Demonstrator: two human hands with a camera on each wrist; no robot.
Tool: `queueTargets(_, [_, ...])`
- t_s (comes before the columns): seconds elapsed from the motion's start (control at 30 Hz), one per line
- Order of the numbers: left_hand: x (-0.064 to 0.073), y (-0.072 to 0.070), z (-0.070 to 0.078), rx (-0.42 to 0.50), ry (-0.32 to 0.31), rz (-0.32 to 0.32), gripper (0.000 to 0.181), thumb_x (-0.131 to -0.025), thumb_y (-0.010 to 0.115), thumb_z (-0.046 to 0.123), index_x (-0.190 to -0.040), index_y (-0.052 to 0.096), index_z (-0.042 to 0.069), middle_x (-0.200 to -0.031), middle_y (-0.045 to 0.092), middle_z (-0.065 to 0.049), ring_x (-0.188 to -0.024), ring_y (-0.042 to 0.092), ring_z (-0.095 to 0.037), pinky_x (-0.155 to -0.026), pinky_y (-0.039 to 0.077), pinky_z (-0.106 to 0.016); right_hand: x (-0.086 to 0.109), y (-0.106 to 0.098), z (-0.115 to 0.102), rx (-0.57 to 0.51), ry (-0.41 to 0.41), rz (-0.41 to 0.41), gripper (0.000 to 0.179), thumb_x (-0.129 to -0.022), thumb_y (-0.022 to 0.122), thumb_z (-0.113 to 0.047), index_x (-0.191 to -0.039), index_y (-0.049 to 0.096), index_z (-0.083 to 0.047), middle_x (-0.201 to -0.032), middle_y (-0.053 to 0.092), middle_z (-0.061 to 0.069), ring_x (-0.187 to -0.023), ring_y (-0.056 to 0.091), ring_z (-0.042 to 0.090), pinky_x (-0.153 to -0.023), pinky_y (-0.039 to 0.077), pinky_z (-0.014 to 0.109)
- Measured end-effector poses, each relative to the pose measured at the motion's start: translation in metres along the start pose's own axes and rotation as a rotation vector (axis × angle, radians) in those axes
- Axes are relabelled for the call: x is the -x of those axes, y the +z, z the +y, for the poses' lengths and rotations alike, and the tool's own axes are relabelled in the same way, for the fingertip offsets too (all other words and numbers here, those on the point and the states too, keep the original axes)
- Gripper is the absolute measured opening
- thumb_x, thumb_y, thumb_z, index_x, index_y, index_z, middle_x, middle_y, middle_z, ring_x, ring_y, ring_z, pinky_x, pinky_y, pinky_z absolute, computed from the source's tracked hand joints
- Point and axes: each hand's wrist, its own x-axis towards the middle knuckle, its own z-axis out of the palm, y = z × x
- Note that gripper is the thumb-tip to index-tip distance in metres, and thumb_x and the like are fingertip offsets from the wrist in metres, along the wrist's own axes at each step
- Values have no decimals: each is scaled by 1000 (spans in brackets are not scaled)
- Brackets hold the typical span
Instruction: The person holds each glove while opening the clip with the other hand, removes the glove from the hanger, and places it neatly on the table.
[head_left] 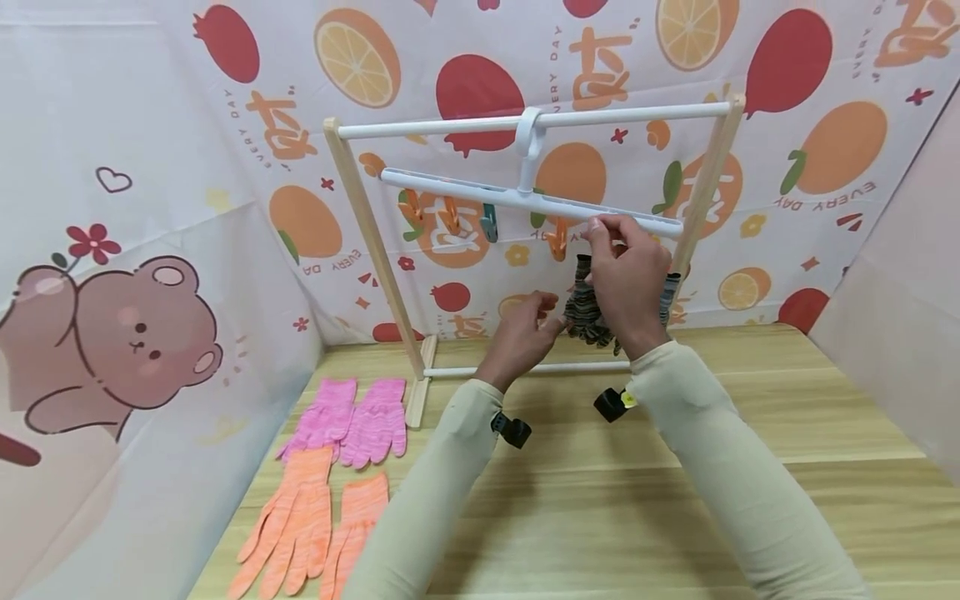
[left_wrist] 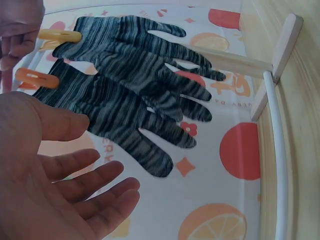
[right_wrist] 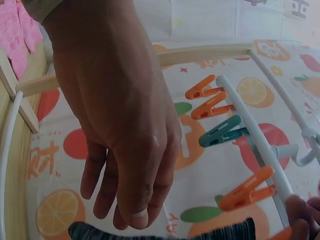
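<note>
A white clothes hanger [head_left: 465, 185] with clothespins hooks over the rack's top rail and tilts down to the right. Two dark striped knit gloves [left_wrist: 135, 65] hang from clothespins, one orange clothespin [left_wrist: 37, 78] and one yellowish. In the head view they are partly behind my right hand [head_left: 630, 271]. That hand's thumb and fingertips grip the hanger bar close to the gloves' clothespins; the exact contact is partly hidden. My left hand [head_left: 525, 337] is beside the nearer glove, fingers relaxed and spread in the left wrist view, thumb at the cuff, holding nothing.
Orange clothespins [right_wrist: 247, 189] and a teal clothespin [right_wrist: 222, 131] hang farther along the bar. The wooden rack [head_left: 375, 250] stands at the table's back, before a fruit-print backdrop. Pink gloves [head_left: 375, 421] and orange gloves [head_left: 300, 517] lie on the left of the table [head_left: 600, 517].
</note>
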Motion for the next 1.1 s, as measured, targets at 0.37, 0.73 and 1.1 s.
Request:
queueTargets(0.37, [-17,7,11,23,6,6,43,-106,56,30,-145,52,13,-139,58,-9,-128,55,-25,-102,47,-45,1,-12,12,113,50,41,28,-104,60,-24,-118,71,-4,-107,69,7,-56,62,12,-63,51,24])
queueTargets(0.73, [-24,11,13,79,37,59,30,-106,56,27,-132,61,11,-116,66,-5,-101,63,-20,-83,53,-39,2,-9,19,109,186,-214,49,-106,55,-27,-150,48,-6,-114,72,15,-64,71,28,-48,46,28])
queueTargets(1.1, [-26,6,15,53,106,183,30,-108,52,29,-85,52,10,-72,46,-5,-60,43,-20,-58,35,-31,-6,-7,24,-134,336,-301,44,-105,59,-27,-143,57,-6,-133,58,11,-52,62,11,-53,52,27])
